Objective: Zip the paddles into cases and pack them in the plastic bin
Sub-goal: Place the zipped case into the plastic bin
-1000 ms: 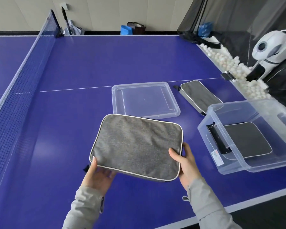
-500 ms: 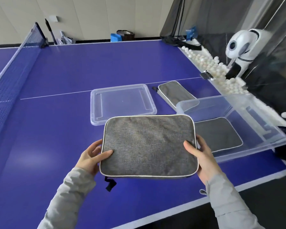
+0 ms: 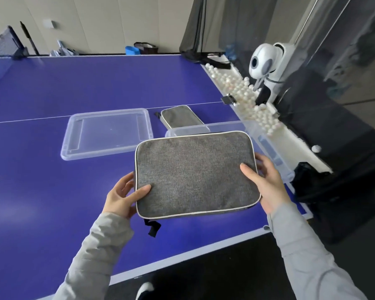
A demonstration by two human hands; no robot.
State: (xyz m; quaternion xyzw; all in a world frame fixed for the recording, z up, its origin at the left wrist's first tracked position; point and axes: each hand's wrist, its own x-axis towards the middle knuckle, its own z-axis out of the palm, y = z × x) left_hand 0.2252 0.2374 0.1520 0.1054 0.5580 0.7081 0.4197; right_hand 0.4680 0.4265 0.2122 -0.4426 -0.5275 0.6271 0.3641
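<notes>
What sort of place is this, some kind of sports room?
Most likely a table tennis practice room: a blue table with a net, a trough of white balls along its end, and what looks like a ball-feeding machine beside them.

On your left the blue table (image 3: 52,94) lies open as far as the net (image 3: 2,43), with only the flat clear lid (image 3: 107,132) on it, just beside the bin (image 3: 266,146). The gray case (image 3: 195,172), held level between your left hand (image 3: 121,195) and right hand (image 3: 266,182), covers most of the bin's mouth. A second case (image 3: 178,114) lies close behind the bin, and white balls (image 3: 245,92) and a ball machine (image 3: 266,61) wall off the right edge.
</notes>
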